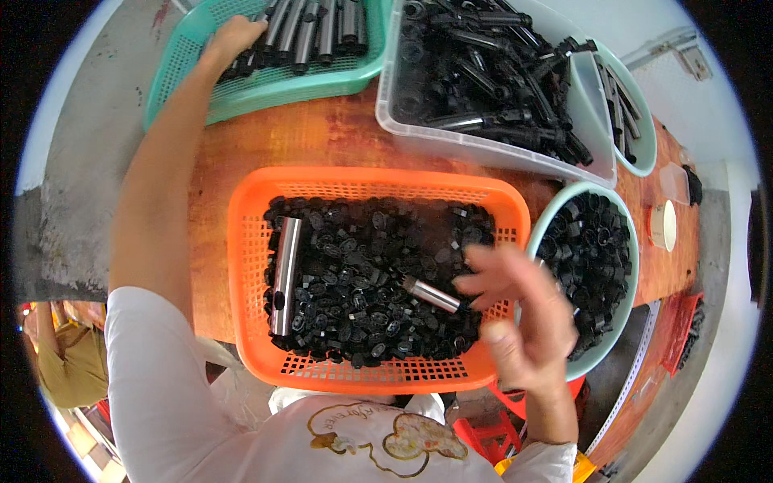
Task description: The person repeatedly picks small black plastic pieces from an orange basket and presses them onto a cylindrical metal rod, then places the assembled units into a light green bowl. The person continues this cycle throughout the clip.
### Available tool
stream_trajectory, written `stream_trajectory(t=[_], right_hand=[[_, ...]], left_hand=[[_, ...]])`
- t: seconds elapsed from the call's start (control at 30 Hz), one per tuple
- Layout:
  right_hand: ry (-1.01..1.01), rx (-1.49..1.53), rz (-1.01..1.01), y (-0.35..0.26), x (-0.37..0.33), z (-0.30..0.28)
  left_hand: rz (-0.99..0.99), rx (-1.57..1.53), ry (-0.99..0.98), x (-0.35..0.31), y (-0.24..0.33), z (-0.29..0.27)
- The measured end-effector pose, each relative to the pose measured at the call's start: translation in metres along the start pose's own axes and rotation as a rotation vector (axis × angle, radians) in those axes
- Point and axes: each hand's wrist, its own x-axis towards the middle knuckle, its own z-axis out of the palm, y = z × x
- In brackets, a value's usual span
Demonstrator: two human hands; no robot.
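The right hand point(523, 314), fingers apart, is just beside a short silver metal tube point(435, 295) lying right of centre in the orange plastic basket point(374, 175); a careless brush could bury it among small black plastic pieces point(354, 266). Far left, I cannot tell the left hand's point(236, 36) grip.

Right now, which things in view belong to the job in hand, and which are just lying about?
Likely in the job:
green basket and dark-ended tubes, at the left hand
orange basket, small black parts, long silver tube
short silver tube, near the right hand

Seemingly just lying about:
pale round container, far right
red plastic item, low down
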Motion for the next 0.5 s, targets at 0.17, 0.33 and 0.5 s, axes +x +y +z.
stream_trajectory(t=[0.17,0.33,0.5], right_hand=[[0.390,-0.218,0.040,-0.003,0.052,-0.054],[0.070,-0.269,0.024,-0.002,0.068,-0.048],[-0.381,-0.463,-0.114,-0.002,0.051,0.006]], left_hand=[[-0.026,-0.107,-0.069,-0.002,0.005,-0.005],[0.047,-0.174,0.111,-0.048,0.019,-0.032],[0.161,-0.346,0.327,-0.129,0.052,-0.086]])
